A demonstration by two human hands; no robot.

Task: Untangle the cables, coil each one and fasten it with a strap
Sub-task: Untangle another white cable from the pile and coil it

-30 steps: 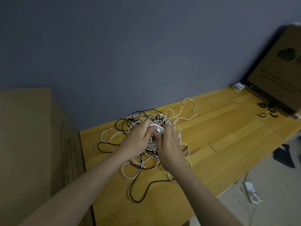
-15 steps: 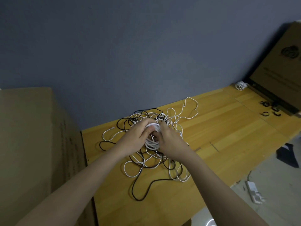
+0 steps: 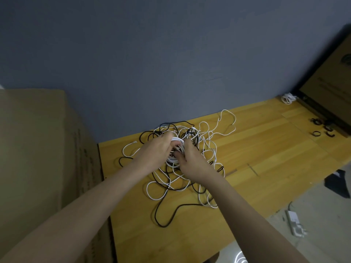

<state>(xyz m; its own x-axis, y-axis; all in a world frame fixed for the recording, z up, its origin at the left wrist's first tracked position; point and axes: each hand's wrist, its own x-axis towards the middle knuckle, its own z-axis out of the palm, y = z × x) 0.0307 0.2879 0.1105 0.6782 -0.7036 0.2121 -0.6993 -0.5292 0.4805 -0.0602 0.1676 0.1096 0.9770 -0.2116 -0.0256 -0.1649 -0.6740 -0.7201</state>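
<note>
Left hand [image 3: 157, 149] and right hand [image 3: 191, 160] both pinch small white cable coil [image 3: 176, 147] over tangled black-and-white cable pile [image 3: 190, 168]; coil looks fuller than 1 s ago, winding ongoing, black straps [image 3: 321, 130] far right untouched.

hidden: middle of the cable tangle [image 3: 191, 168] behind both hands; fingertips of left hand [image 3: 157, 150] buried in white loops | cut off: right cardboard box [image 3: 330, 86] at frame edge | too small: black straps [image 3: 322, 128], shape unclear
</note>
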